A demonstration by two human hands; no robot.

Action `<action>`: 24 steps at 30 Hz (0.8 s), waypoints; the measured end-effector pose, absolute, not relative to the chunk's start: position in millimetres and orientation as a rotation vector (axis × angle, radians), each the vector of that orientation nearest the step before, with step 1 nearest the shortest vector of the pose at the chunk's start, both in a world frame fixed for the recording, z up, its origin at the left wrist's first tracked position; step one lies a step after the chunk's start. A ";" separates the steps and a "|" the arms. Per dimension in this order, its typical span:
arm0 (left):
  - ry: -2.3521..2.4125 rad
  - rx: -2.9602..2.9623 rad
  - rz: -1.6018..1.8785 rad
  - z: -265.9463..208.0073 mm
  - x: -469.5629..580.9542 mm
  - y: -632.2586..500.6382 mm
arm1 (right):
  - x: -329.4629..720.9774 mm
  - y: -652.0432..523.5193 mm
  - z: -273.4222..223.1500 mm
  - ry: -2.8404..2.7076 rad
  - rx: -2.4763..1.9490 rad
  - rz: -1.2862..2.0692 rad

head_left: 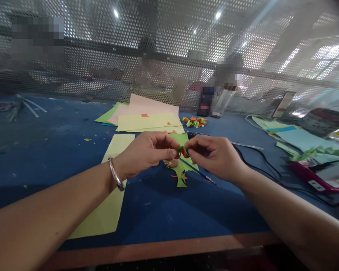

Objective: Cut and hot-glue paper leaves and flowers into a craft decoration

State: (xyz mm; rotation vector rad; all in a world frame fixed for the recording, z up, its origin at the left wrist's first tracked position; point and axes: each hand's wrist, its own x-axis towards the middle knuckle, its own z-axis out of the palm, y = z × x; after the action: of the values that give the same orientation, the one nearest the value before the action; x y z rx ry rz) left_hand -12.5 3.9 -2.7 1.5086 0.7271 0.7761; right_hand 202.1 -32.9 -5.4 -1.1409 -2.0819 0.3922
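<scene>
Between both hands, above the blue table, is a small green and orange paper flower [183, 151]. My left hand [155, 152], with a silver bracelet at its wrist, pinches the flower's left side between thumb and forefinger. My right hand [214, 154] pinches the right side the same way. Under the hands lies a cut green paper sheet [182, 180] with orange scraps on it. A thin blue stick-like tool [200, 174] rests across that sheet. Small curled yellowish strips [168, 163] show just below my left fingertips.
A pile of similar green and orange paper pieces [196, 122] sits behind the hands. Pale paper sheets [147, 122] are stacked at the back; a yellow-green sheet [104, 207] lies under my left forearm. To the right are a magenta power strip [313, 180], black cables [267, 167] and light-blue paper [305, 139].
</scene>
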 end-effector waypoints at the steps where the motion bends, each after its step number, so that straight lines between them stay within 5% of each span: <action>1: 0.731 1.517 0.772 -3.0 -13.0 4.3 | 201.7 -33.4 -5.8 -2.085 -1.141 0.384; 24: 0.729 1.449 0.733 -0.8 -17.6 9.2 | 200.1 -33.7 -9.5 -2.210 -0.965 0.273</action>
State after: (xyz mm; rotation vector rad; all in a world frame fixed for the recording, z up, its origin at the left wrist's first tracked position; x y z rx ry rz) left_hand -17.6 9.2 -0.8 1.4486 0.7290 0.7329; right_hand 200.1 -33.7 -9.5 -0.9646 -2.2097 0.2734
